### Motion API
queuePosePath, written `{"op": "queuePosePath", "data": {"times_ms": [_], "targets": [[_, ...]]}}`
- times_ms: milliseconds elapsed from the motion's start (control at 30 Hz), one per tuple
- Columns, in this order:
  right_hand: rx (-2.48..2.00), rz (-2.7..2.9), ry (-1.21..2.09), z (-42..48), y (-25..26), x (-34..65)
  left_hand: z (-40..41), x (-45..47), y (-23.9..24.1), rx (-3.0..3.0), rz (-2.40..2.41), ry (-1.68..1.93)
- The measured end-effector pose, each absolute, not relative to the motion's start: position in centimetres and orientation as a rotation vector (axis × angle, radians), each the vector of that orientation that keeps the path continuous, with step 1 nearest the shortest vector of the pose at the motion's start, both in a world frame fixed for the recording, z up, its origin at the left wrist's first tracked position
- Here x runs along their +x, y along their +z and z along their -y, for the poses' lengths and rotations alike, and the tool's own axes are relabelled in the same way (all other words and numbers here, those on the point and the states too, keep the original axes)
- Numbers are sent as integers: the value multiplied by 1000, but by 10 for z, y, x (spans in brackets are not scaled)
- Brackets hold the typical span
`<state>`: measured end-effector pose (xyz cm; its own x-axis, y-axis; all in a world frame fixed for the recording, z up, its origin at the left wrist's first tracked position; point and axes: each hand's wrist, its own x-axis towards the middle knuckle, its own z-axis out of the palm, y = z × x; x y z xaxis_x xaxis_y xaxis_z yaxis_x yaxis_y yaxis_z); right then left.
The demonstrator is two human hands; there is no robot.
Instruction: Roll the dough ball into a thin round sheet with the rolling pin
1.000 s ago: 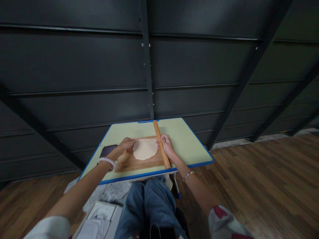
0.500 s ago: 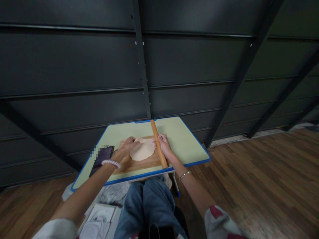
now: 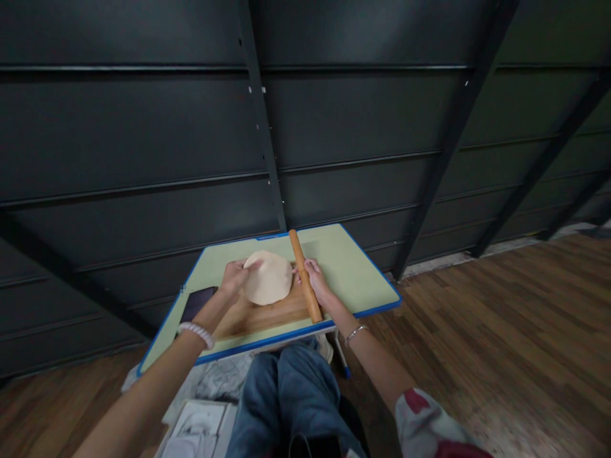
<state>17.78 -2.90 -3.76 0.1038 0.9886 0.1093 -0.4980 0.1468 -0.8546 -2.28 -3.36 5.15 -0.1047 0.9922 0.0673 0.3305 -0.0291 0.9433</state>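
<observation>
A flat, round sheet of pale dough is above the wooden board, its far side past the board's back edge. My left hand pinches the dough at its left side, thumb on top. Over the board's right part, a wooden rolling pin points away from me. My right hand is closed around the middle of the pin from the right. Its fingertips show on the pin's left side, close to the dough's right edge; whether they touch the dough I cannot tell.
The board rests on a small pale green table with a blue rim. A dark flat object lies at the table's left, partly behind my left wrist. Below left is a white box. A dark panelled wall stands behind the table.
The dough has risen and shifted slightly left and away from me, with my left hand on its edge. My right hand and the rolling pin have hardly moved.
</observation>
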Motion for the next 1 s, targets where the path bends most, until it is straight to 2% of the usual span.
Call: {"op": "queuePosePath", "data": {"times_ms": [133,233,333,533,800,1000], "targets": [[-745,764,1273,33,-34,181,23,-40,99,1554,-1601,1389],[-738,757,1283,36,-32,182,26,-48,114,1805,-1691,1411],[-762,766,1282,37,-30,182,42,-38,94,2139,-1677,1173],[-772,793,1226,39,-29,182,83,15,10,2642,-1544,452],[-764,779,1295,42,-28,181,94,34,-13,2893,-1302,438],[-824,795,1244,39,-31,181,86,24,-26,2941,-1190,253]]}}
